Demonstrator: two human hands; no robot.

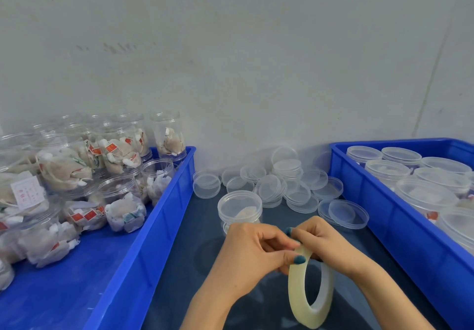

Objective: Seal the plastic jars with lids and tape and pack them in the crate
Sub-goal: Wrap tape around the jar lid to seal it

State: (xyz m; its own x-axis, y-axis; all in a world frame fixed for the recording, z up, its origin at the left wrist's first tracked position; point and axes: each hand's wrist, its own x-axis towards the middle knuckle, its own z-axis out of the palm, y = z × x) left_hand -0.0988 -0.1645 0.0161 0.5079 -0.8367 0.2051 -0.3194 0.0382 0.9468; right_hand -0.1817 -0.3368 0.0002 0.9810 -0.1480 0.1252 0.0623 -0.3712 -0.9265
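Tape roll, probably light, stiff-rimmed and slick-faced, hangs pinched at its top edge by my left hand and right hand, where I'd keep hold.

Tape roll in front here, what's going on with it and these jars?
A person's left hand and right hand pinch the top of the upright tape roll, likely freeing its end. A lidded jar stands just behind. Loose lids lie beyond; the left crate holds open jars, the right crate capped jars.
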